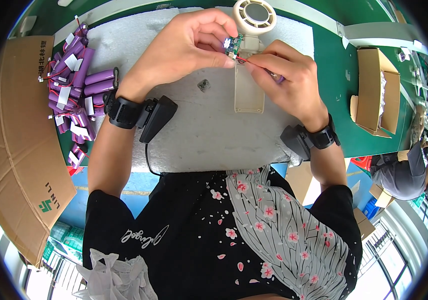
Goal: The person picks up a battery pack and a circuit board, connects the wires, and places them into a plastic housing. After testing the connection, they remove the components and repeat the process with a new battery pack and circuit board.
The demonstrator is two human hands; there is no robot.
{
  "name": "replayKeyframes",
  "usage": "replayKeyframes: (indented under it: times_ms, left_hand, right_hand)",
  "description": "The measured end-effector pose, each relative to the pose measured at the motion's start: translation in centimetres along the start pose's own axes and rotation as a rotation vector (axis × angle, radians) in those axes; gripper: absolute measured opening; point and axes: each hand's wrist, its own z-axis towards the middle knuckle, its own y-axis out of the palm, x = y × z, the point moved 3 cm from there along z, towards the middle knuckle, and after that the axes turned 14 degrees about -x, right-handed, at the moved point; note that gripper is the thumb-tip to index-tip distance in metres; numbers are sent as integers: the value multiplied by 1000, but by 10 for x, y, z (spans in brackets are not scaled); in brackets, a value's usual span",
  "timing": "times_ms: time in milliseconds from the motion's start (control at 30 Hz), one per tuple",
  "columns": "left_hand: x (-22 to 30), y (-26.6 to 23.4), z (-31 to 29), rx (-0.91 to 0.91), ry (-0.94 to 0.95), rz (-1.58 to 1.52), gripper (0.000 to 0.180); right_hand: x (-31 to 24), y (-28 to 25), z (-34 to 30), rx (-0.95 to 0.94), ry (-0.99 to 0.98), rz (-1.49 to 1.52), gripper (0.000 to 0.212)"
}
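A green tabletop [334, 75] spans the upper part of the frame, and across its middle lies a pale grey-white foam sheet [189, 140], its surface scuffed. On the sheet, at upper centre, rests a cream handheld fan [249, 95], its round head toward the top edge; at upper left, a heap of purple battery cells [82, 70] with red leads and white tabs overlaps the sheet's edge, while an open cardboard box [369, 92] sits directly on the green at right.
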Motion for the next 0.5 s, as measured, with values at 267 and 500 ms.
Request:
replayKeyframes:
  times_ms: [267, 500]
  left_hand:
    - [3, -1, -1, -3, 10, 94, 29]
    - [0, 5, 0, -4, 110, 168, 35]
  right_hand:
    - [1, 3, 1, -17, -42, 26, 10]
    - [-1, 4, 2, -37, -90, 39, 6]
